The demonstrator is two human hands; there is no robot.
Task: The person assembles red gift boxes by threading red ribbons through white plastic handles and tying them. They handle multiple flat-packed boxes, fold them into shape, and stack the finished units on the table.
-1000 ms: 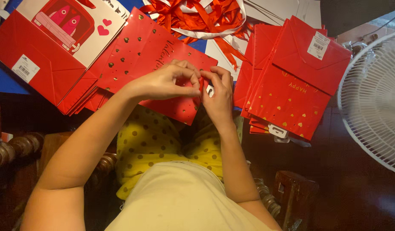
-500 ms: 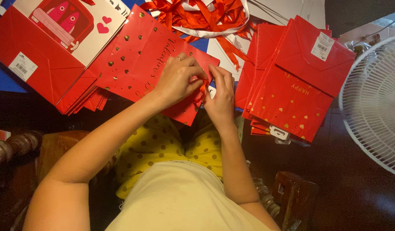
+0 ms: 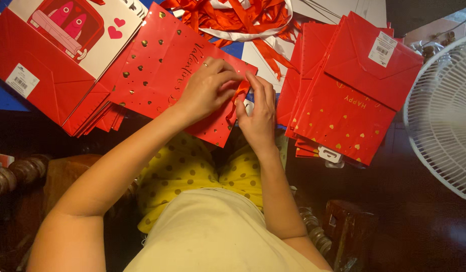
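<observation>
A flat red paper gift bag (image 3: 162,65) with gold hearts lies in front of me on the table. My left hand (image 3: 205,90) presses on its right edge, fingers pinching a red ribbon (image 3: 239,93) there. My right hand (image 3: 258,113) meets it from the right, fingertips on the same ribbon end at the bag's edge. Both hands touch each other over the bag's corner.
A stack of red gift bags (image 3: 354,95) lies to the right, another stack with a white-fronted bag (image 3: 56,45) to the left. A heap of red and white ribbons (image 3: 238,20) sits behind. A white fan (image 3: 444,116) stands at the right edge.
Both hands have stayed at the bag's right edge. The fingers shifted slightly, working the ribbon; the left hand now lies further over the bag.
</observation>
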